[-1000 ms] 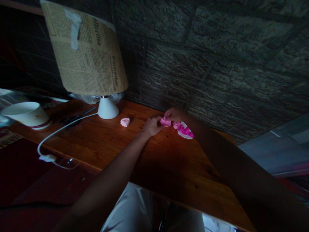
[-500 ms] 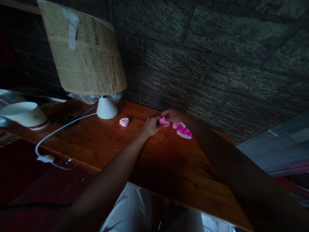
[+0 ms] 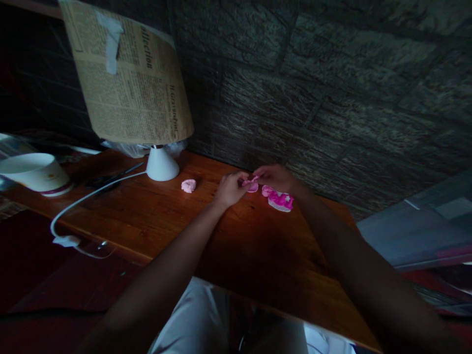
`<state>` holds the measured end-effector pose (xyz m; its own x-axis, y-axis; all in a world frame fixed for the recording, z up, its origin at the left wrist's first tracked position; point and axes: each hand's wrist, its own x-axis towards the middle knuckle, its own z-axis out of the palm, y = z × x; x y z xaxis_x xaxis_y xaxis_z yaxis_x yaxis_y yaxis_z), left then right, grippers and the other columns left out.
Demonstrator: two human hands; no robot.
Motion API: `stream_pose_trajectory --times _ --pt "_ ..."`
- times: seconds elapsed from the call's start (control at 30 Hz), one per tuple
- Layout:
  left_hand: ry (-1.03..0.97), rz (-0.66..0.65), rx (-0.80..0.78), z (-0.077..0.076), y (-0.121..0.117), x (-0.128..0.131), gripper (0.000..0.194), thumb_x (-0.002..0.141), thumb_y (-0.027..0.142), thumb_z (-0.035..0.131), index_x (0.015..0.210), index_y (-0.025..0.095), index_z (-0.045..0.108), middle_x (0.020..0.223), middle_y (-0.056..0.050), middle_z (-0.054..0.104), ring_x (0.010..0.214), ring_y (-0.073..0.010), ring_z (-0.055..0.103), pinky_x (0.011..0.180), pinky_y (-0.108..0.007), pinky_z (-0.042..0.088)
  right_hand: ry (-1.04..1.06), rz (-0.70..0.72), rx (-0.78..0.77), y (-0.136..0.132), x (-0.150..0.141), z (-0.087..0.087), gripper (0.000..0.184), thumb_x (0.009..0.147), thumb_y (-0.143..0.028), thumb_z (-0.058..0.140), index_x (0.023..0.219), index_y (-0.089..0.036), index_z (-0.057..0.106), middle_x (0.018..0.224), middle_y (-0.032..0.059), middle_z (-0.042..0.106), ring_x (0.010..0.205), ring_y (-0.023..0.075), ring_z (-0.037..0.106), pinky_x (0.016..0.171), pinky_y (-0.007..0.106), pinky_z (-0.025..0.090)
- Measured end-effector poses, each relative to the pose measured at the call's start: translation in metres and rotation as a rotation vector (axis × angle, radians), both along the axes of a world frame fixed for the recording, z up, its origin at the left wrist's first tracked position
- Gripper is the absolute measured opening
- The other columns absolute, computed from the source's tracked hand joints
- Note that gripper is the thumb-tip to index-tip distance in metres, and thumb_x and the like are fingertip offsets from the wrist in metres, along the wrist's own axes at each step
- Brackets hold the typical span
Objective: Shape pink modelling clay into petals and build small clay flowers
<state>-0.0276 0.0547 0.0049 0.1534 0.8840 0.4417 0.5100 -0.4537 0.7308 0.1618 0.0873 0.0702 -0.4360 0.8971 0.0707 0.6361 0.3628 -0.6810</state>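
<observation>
Between my two hands is a pink petal-like piece, thin and soft-looking, over the wooden table. My left hand pinches its left side with thumb and fingers. From the upper right, my right hand grips the piece's upper edge between its fingertips. Just right of it lies a small pink crumpled flower, touching or nearly touching a bright magenta flower cluster on a white base. Further left on the table rests a pale pink crumpled lump. Dim light hides the finer detail of the fingers.
A lamp with a newspaper-print shade stands at the left rear. Its white cord loops over the front edge. A paper cup and dark scissors-like tool are at left. A stone-block wall borders the back.
My right hand has shifted slightly right, and the pink piece now stretches up between both hands' fingertips. More of the magenta cluster shows beside the right wrist.
</observation>
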Motion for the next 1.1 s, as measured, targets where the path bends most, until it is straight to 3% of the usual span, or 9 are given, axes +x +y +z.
stream_pose_trajectory --times 0.17,0.4,0.73,0.93,1.1 --pt "-0.131 -0.236 0.037 0.005 -0.01 0.005 0.013 0.093 0.026 0.069 0.098 0.019 0.079 0.093 -0.003 0.082 0.082 -0.0158 0.073 0.078 -0.026 0.055 0.371 -0.093 -0.108 -0.049 0.014 -0.013 0.039 0.074 -0.047 0.083 0.1 -0.019 0.077 0.09 0.0056 0.079 0.075 0.0181 0.071 0.071 0.03 0.056" --pt "-0.197 -0.412 -0.044 0.007 -0.02 0.015 0.017 0.09 0.029 0.072 0.102 0.019 0.08 0.106 -0.007 0.082 0.097 -0.0198 0.075 0.089 -0.032 0.057 0.554 -0.211 -0.048 -0.078 0.029 -0.038 0.046 0.068 -0.053 0.087 0.1 -0.021 0.078 0.096 0.0062 0.079 0.083 0.0191 0.071 0.079 0.034 0.056" --pt "-0.169 -0.42 -0.007 0.0 -0.019 0.02 0.018 0.092 0.031 0.07 0.1 0.02 0.081 0.1 -0.006 0.081 0.097 -0.019 0.074 0.089 -0.031 0.057 0.648 -0.203 -0.078 -0.089 0.038 -0.048 0.04 0.069 -0.049 0.088 0.098 -0.024 0.079 0.118 0.0068 0.077 0.109 0.0234 0.071 0.098 0.039 0.056" --pt "-0.187 -0.439 -0.004 0.0 -0.02 0.019 0.017 0.091 0.034 0.07 0.094 0.02 0.08 0.099 -0.006 0.081 0.095 -0.0186 0.074 0.087 -0.031 0.058 0.676 -0.178 -0.075 -0.091 0.037 -0.048 0.036 0.069 -0.049 0.088 0.095 -0.025 0.079 0.114 0.0057 0.078 0.119 0.0252 0.069 0.105 0.042 0.053" --pt "-0.23 -0.473 -0.033 0.0 -0.02 0.02 0.019 0.091 0.034 0.069 0.097 0.019 0.08 0.098 -0.006 0.08 0.092 -0.0175 0.074 0.084 -0.03 0.059 0.685 -0.178 -0.055 -0.091 0.036 -0.047 0.035 0.069 -0.048 0.089 0.093 -0.025 0.079 0.113 0.0061 0.079 0.115 0.0243 0.071 0.105 0.042 0.053"
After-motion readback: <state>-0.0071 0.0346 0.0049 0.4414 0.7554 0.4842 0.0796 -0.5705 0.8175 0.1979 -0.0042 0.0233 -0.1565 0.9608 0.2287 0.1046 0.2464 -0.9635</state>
